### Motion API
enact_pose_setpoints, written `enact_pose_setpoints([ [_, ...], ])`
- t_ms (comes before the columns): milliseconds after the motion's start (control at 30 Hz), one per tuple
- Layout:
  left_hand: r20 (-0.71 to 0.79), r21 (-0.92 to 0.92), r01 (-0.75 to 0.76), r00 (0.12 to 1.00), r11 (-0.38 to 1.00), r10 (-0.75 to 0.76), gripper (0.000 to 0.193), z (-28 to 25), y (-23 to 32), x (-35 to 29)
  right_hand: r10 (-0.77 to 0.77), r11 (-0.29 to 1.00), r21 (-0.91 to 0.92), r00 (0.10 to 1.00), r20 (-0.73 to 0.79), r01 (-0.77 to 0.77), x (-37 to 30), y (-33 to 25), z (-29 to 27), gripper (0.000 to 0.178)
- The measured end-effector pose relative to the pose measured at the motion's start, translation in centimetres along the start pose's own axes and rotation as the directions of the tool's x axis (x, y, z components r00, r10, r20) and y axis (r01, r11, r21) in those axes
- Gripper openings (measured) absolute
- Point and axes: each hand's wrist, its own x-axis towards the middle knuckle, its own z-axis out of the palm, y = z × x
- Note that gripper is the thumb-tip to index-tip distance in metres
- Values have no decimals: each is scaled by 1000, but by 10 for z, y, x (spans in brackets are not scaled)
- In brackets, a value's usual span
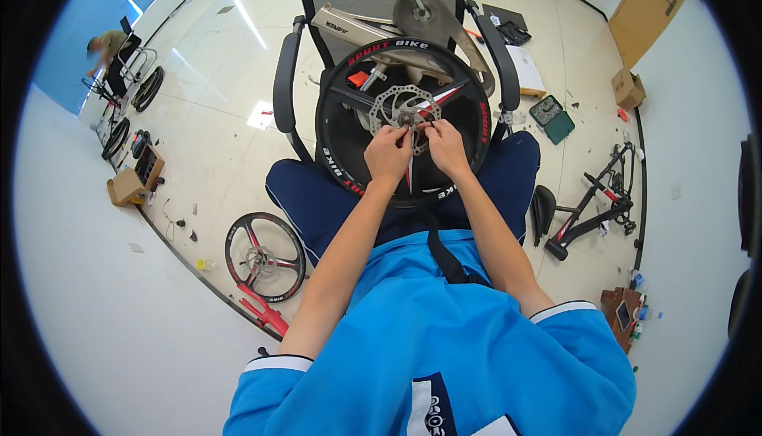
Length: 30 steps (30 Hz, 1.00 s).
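A black bicycle wheel (349, 97) with wide spokes and red and white markings lies across my lap and the chair seat. A silver brake disc (384, 105) is at its centre, around the hub (406, 119). My left hand (387, 153) is closed, thumb and fingertips pinched together at the hub's end. Close beside it, my right hand (445, 148) is closed too, its fingertips pinching just right of the hub. Whatever small part lies between the fingertips is too small and covered to tell.
Metal bike parts (432, 19) lie on the office chair (286, 79) beyond the wheel. Left on the floor is another wheel (235, 257) with a red fork (262, 309); right, a black frame (587, 212) and a green tool case (552, 119). A person (115, 55) works far left.
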Motion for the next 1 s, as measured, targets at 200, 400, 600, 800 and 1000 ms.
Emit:
enact_pose_setpoints([
  [200,12,-5,-8,1000,1000,8,18,-1,-2,2,15,1000,-5,998,66,-15,0,6,4,25],
  [400,-8,-1,-39,999,999,39,18,-1,-1,5,75,997,15,997,21,-75,-1,6,7,23],
  [600,-16,-38,34,999,999,-35,19,0,4,2,125,992,28,991,51,-126,-3,7,1,26],
  [800,-19,-40,0,1000,999,0,17,1,1,2,261,924,246,954,149,-291,3,22,2,28],
  [1000,-1,-29,-25,1000,999,25,17,-2,3,1,226,859,430,959,168,-278,5,10,-6,33],
])
